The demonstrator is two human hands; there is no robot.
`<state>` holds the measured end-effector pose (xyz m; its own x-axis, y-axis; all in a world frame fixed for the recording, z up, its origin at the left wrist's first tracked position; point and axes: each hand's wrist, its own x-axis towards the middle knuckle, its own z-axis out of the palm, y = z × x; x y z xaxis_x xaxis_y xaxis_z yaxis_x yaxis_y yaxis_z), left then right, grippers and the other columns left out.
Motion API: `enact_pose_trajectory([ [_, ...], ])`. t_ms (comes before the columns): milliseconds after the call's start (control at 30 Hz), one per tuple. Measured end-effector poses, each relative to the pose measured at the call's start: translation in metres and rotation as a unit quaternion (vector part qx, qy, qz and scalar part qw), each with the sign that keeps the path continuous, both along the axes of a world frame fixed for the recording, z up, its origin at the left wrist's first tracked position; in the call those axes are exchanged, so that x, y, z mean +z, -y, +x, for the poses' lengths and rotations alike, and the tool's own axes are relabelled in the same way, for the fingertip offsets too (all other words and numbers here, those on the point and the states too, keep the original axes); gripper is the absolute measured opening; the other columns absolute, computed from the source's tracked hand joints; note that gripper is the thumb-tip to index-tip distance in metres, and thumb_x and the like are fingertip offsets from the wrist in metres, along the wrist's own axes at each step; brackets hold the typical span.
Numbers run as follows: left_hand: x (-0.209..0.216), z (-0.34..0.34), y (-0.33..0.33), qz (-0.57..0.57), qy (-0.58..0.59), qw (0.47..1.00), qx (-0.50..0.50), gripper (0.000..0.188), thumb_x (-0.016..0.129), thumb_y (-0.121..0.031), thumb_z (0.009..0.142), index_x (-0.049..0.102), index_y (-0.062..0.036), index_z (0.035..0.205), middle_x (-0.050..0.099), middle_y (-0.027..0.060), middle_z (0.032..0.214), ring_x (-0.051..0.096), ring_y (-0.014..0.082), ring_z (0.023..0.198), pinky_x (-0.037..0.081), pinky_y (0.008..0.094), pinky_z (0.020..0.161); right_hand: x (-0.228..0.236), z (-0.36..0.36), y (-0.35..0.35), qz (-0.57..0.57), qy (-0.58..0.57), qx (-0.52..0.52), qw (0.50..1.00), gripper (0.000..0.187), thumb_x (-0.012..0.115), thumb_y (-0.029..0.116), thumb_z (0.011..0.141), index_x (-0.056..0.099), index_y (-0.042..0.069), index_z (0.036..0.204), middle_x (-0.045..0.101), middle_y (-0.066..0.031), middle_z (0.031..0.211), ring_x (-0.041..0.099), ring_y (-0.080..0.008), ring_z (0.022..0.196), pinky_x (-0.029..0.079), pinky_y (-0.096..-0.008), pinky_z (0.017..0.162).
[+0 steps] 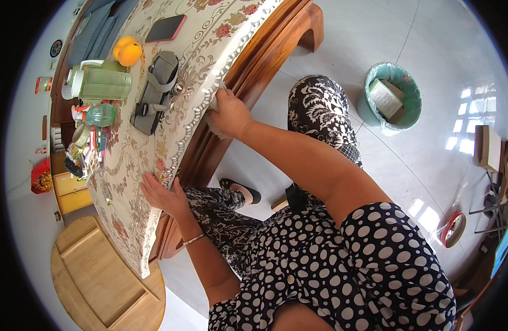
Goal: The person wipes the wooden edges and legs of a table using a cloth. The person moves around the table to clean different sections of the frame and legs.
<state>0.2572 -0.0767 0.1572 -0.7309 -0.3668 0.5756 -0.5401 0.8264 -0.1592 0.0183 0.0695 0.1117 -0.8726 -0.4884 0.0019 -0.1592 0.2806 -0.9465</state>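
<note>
My right hand (232, 113) is closed around a grey cloth (215, 130) and presses it to the carved wooden edge (257, 71) of the table, just below the tablecloth's lace border. Fingers spread, my left hand (164, 197) lies on the near corner of the floral tablecloth (179, 118) with nothing in it. Beyond my hands, a grey strapped pouch (156, 91) rests on the cloth. A phone (166, 28) and orange fruit (128, 52) are farther off.
A green pitcher (105, 84), a spray bottle (101, 115) and small clutter crowd the table's left side. A round wooden board (94, 270) stands at lower left. On the tiled floor to the right is a lined green bin (364, 107) with boxes inside.
</note>
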Motion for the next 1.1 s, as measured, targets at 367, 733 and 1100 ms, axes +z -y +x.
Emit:
enact_pose_trajectory([
  [367, -0.003, 0.000, 0.006, -0.006, -0.001, 1.000, 0.001, 0.081, 0.072, -0.032, 0.080, 0.035, -0.0046, 0.146, 0.039, 0.0142, 0.149, 0.032, 0.0413, 0.136, 0.023, 0.0560, 0.110, -0.020, -0.014, -0.002, 0.053, 0.030, 0.026, 0.998, 0.035, 0.061, 0.012, 0.077, 0.053, -0.003, 0.107, 0.059, -0.0242, 0.113, 0.062, -0.0401, 0.099, 0.052, -0.0465, 0.085],
  [733, 0.002, -0.001, -0.002, 0.007, 0.003, 1.000, 0.010, 0.079, 0.073, -0.027, 0.080, 0.035, -0.0042, 0.146, 0.038, 0.0150, 0.149, 0.030, 0.0404, 0.138, 0.023, 0.0555, 0.111, -0.018, -0.006, -0.008, 0.081, 0.060, 0.034, 0.994, 0.038, 0.064, 0.017, 0.080, 0.052, -0.001, 0.111, 0.056, -0.0247, 0.117, 0.060, -0.0408, 0.102, 0.050, -0.0457, 0.088],
  [1100, -0.001, 0.002, 0.002, -0.004, 0.000, 1.000, 0.002, 0.078, 0.072, -0.029, 0.082, 0.036, -0.0040, 0.146, 0.038, 0.0141, 0.149, 0.032, 0.0405, 0.137, 0.025, 0.0558, 0.109, -0.002, -0.007, -0.008, 0.028, 0.018, 0.037, 0.999, 0.042, 0.064, 0.018, 0.081, 0.052, 0.000, 0.116, 0.056, -0.0241, 0.120, 0.058, -0.0399, 0.107, 0.049, -0.0453, 0.091],
])
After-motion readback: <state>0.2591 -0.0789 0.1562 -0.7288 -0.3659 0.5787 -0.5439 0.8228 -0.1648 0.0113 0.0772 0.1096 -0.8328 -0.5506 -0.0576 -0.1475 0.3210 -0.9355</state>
